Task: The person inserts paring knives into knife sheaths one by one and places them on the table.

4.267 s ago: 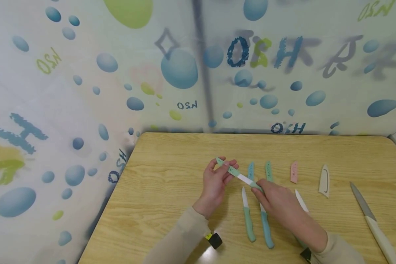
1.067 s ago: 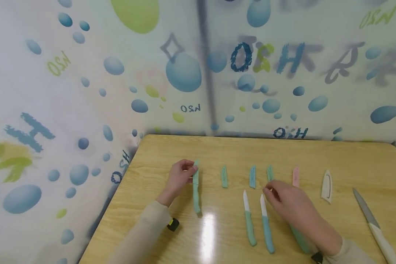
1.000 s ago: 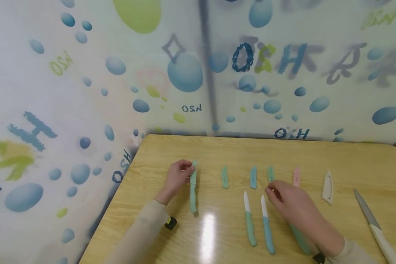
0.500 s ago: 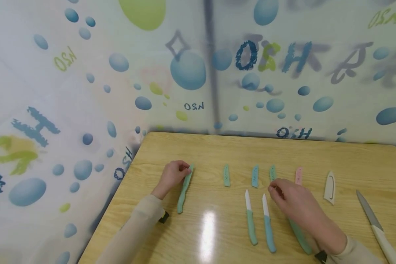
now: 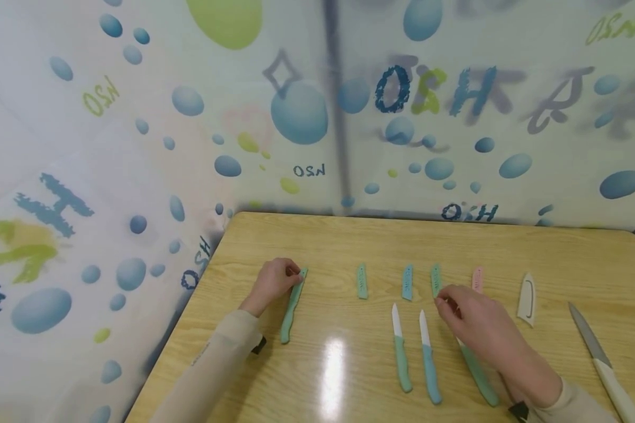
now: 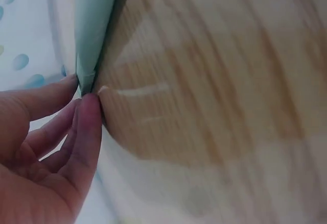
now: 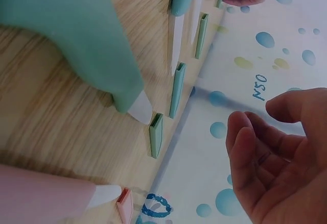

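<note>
My left hand (image 5: pixel 275 283) pinches the sheathed tip end of a green knife (image 5: pixel 293 311), which lies slanted on the left part of the table. Up close in the left wrist view, thumb and fingertips (image 6: pixel 91 113) close on its narrow end. Over on the right, my right hand (image 5: pixel 478 323) hovers loosely curled and holds nothing, as the right wrist view confirms. Below it lies another green-handled knife (image 5: pixel 478 376), its white blade (image 7: pixel 141 109) pointing at a green sheath (image 7: pixel 156 136). A pink-handled knife (image 7: pixel 46 196) points at a pink sheath (image 5: pixel 477 281).
Between the hands lie a green-handled knife (image 5: pixel 401 358) and a blue-handled knife (image 5: pixel 429 370), bare white blades facing away. Beyond them are a green sheath (image 5: pixel 362 282) and a blue sheath (image 5: pixel 407 283). Rightward sit a white sheath (image 5: pixel 527 299) and a large white-handled knife (image 5: pixel 608 370).
Earlier both hands held the green knife, blade partly in its sheath. Now fully sheathed, it has gone left with my left hand and tilted; my right hand let go and moved right.
</note>
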Action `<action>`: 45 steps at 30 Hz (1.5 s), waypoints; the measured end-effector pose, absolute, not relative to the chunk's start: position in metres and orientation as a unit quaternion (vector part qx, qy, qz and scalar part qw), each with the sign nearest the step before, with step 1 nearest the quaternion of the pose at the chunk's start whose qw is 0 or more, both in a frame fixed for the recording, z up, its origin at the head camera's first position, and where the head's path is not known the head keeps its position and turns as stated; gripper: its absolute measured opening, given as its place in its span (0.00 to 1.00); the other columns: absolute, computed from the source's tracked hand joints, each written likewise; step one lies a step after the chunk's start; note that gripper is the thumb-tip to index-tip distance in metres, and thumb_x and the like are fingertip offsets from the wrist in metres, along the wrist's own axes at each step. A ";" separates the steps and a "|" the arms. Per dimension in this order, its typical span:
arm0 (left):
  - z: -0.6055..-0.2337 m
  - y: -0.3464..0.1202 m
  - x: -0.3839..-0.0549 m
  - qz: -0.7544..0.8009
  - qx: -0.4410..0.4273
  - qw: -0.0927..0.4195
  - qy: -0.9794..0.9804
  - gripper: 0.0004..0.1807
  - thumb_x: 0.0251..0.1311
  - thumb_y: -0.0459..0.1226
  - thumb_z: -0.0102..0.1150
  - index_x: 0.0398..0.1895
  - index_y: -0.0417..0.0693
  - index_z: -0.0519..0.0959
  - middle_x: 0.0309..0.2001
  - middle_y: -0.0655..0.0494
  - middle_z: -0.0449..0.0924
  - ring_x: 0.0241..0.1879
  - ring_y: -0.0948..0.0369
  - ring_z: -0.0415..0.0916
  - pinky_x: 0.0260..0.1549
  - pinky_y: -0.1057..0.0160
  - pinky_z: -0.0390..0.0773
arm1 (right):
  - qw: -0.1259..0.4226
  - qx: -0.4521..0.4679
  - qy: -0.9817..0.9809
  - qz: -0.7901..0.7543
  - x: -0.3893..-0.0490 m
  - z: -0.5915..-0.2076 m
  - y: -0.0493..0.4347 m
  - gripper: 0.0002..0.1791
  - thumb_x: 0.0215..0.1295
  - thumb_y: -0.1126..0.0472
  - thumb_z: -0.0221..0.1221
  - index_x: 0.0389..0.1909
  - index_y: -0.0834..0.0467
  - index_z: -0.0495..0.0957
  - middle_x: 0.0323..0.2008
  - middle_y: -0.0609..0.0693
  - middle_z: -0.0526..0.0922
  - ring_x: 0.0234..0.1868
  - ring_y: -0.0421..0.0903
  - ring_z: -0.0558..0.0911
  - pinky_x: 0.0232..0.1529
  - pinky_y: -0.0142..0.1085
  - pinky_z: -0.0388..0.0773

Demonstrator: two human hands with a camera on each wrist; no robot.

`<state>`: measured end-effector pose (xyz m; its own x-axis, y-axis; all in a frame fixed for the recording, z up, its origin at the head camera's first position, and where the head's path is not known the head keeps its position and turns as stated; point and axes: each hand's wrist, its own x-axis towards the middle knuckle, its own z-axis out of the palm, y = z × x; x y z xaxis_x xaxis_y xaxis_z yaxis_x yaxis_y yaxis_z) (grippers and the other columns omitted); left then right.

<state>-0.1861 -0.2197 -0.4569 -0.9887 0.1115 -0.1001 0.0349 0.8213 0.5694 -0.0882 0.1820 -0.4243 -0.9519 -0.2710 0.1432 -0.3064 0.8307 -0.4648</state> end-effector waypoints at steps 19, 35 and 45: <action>-0.431 -0.125 -0.195 0.283 0.153 0.076 0.944 0.13 0.74 0.41 0.59 0.52 0.41 0.84 0.40 0.51 0.86 0.37 0.58 0.81 0.36 0.60 0.83 | 0.036 0.131 -0.961 0.240 -0.083 -0.427 0.190 0.09 0.73 0.59 0.63 0.45 0.60 0.85 0.34 0.46 0.86 0.31 0.41 0.82 0.29 0.43 0.83; -0.447 -0.079 -0.200 0.182 0.147 0.152 0.960 0.16 0.67 0.42 0.69 0.42 0.42 0.73 0.35 0.52 0.74 0.32 0.59 0.73 0.29 0.64 0.80 | 0.062 0.138 -0.957 0.247 -0.081 -0.430 0.190 0.06 0.73 0.59 0.64 0.43 0.57 0.85 0.38 0.47 0.88 0.38 0.47 0.87 0.33 0.47 0.85; -0.447 -0.078 -0.199 0.211 0.147 0.154 0.954 0.09 0.65 0.31 0.65 0.40 0.42 0.73 0.28 0.54 0.74 0.22 0.62 0.69 0.18 0.69 0.72 | 0.040 0.126 -0.960 0.247 -0.082 -0.431 0.184 0.07 0.73 0.57 0.64 0.43 0.56 0.85 0.39 0.48 0.87 0.40 0.49 0.86 0.35 0.49 0.85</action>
<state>-0.1992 -0.0783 -0.4471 -0.9093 0.3461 -0.2313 0.2159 0.8672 0.4487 -0.0820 0.1844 -0.4305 -0.9652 -0.2219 0.1383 -0.2611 0.8461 -0.4647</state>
